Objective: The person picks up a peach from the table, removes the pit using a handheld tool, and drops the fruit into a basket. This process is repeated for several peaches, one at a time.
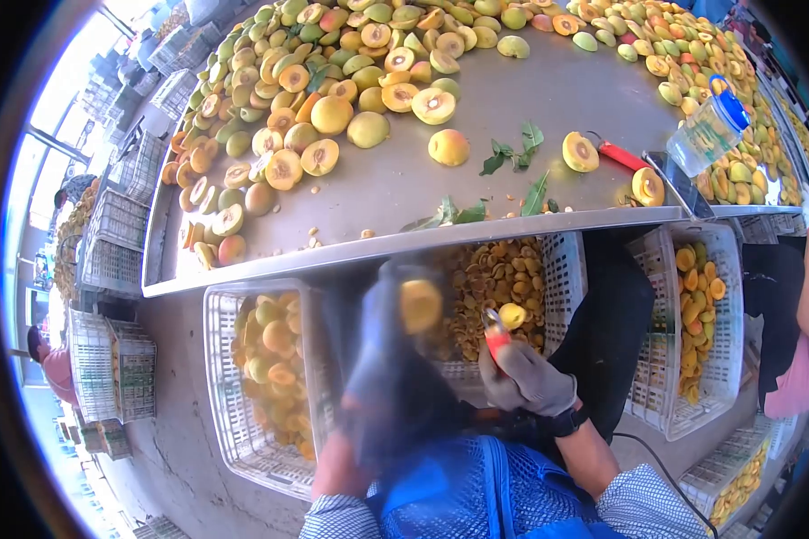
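My left hand (pixel 375 337), gloved and smeared by motion, is raised between two crates below the table edge. A blurred yellow-orange peach half (pixel 420 305) is at its fingers. My right hand (pixel 532 377), in a grey glove, is closed round a red-handled pitting tool (pixel 496 336) with a short metal end. Right at that end is a small yellow piece of fruit (pixel 511 315). Beneath both hands, a white crate (pixel 564 274) holds many small brownish-yellow pieces. To the left, another crate (pixel 220 395) contains peach halves (pixel 279 337).
Halved peaches (pixel 333 115) are heaped on the metal table (pixel 548 99). Leaves (pixel 517 153), a red-handled knife (pixel 620 155), a phone (pixel 679 184) and a blue-lidded bottle (pixel 710 130) lie near its edge. A crate of peach halves (pixel 733 314) and another person (pixel 804 359) are at the right.
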Demonstrator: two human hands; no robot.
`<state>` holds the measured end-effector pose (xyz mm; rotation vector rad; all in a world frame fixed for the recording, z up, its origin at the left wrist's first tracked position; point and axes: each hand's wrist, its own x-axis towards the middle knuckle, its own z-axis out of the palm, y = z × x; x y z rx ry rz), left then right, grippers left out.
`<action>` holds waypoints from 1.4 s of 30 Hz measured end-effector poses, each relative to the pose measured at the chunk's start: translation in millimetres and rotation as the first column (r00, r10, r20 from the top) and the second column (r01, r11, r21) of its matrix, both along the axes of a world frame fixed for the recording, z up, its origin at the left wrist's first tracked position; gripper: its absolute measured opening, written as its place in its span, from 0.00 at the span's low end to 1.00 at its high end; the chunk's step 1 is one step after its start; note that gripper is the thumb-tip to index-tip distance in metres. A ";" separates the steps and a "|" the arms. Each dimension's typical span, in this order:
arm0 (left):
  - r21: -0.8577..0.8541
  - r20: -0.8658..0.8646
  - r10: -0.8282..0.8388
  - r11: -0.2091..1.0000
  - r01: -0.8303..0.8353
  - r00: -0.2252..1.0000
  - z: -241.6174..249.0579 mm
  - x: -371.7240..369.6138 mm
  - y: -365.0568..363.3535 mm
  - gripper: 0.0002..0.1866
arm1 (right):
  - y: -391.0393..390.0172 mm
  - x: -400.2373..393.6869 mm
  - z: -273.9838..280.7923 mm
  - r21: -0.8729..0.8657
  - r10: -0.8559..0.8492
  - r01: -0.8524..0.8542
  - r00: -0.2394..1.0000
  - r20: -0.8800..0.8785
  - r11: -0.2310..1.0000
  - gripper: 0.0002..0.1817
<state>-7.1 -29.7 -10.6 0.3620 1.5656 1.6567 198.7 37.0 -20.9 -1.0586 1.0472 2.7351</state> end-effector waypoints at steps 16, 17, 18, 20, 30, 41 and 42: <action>-0.446 -0.895 -0.430 0.864 0.235 -0.119 42.9 -116.5 152.9 0.31 | 8.6 -13.3 -32.2 0.863 0.257 -0.505 0.835 0.488 0.004 0.22; -0.520 -0.854 -0.510 0.824 0.226 -0.103 39.5 -114.7 167.6 0.30 | 8.7 -10.1 -29.7 0.872 0.236 -0.488 0.852 0.468 0.033 0.21; -0.515 -0.856 -0.505 0.826 0.230 -0.107 43.4 -113.0 171.2 0.30 | 10.4 -8.2 -28.8 0.882 0.217 -0.468 0.869 0.446 0.061 0.21; -0.504 -0.849 -0.521 0.849 0.161 0.089 48.4 -108.8 171.8 0.29 | 14.1 -4.3 -29.4 0.896 0.179 -0.437 0.890 0.419 0.074 0.20; 0.412 0.258 -0.101 0.911 -0.015 0.961 67.3 -10.1 49.4 0.19 | 28.8 -47.9 44.3 0.629 -0.196 -0.293 0.956 0.220 -0.720 0.13; 0.275 -0.324 0.010 0.958 0.085 0.946 35.8 21.8 41.2 0.27 | 22.8 -61.3 34.0 0.503 -0.251 -0.391 0.912 0.324 -0.771 0.15; 0.272 -0.323 0.006 0.958 0.087 0.946 33.5 22.0 41.3 0.27 | 21.6 -60.9 33.0 0.503 -0.240 -0.407 0.900 0.364 -0.762 0.15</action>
